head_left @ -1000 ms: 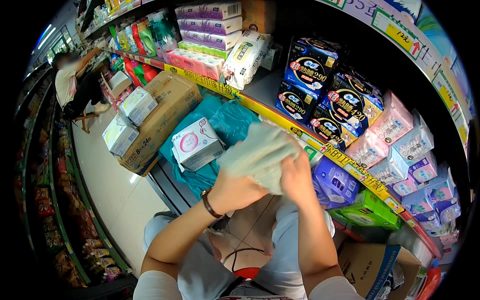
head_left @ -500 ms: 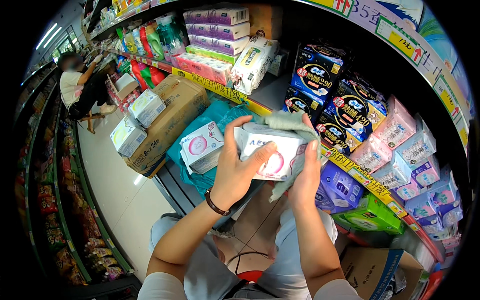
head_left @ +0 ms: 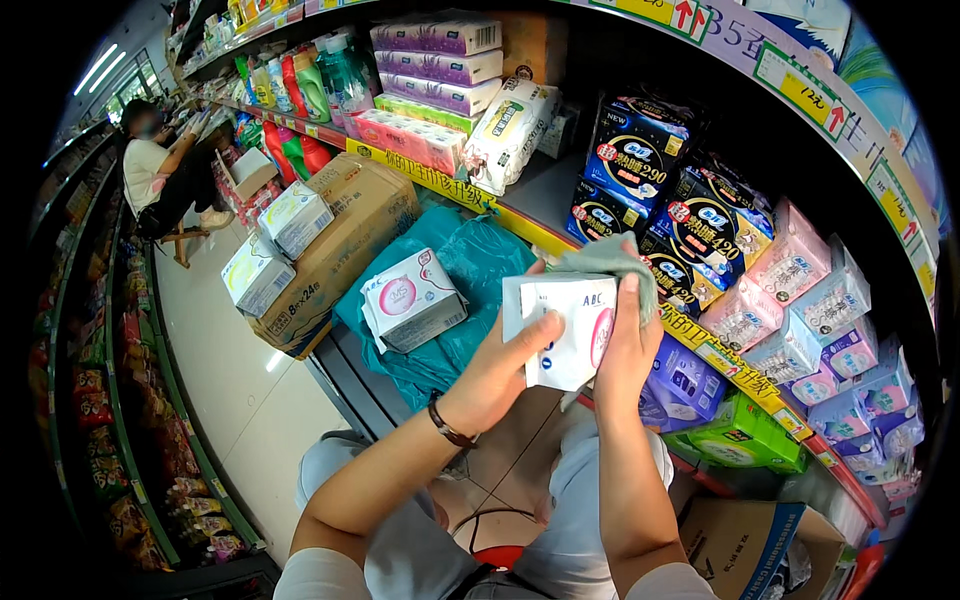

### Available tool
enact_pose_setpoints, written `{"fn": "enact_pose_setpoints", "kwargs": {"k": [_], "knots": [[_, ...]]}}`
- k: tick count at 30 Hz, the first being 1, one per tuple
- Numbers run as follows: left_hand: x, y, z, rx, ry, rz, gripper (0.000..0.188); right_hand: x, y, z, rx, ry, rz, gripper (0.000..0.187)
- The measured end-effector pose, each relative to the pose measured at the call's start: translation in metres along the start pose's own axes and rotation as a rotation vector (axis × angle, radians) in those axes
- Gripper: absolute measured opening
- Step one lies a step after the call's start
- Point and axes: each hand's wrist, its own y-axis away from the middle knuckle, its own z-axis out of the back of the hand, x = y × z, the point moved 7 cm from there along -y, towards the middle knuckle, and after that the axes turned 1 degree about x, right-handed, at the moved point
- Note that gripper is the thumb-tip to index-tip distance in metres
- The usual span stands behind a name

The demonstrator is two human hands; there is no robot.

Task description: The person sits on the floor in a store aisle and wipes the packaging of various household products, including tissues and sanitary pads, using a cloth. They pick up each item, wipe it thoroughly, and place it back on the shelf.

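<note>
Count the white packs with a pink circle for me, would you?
2 in view: one pack between the left hand and right hand, the other pack on the teal plastic. More could be hidden.

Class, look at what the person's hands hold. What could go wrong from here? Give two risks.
1. The held white pack might slip, as the right hand also grips a loose grey-green cloth.
2. The similar white pack on the crumpled teal bag might slide if bumped, since the bag looks uneven.
</note>
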Motion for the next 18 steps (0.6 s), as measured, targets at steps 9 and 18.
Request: {"fn": "enact_pose_setpoints", "kwargs": {"k": [9, 18], "knots": [[0.014, 0.024, 0.041, -0.021, -0.001, -0.235, 0.060, 0.061, 0.067, -0.064, 0.586, 0.777, 0.735, 0.052], [-0.030, 0.000, -0.001, 0.082, -0.053, -0.093, 0.062, -0.037, 0.023, 0.000, 0.129, -0.724, -0.467, 0.049]]}}
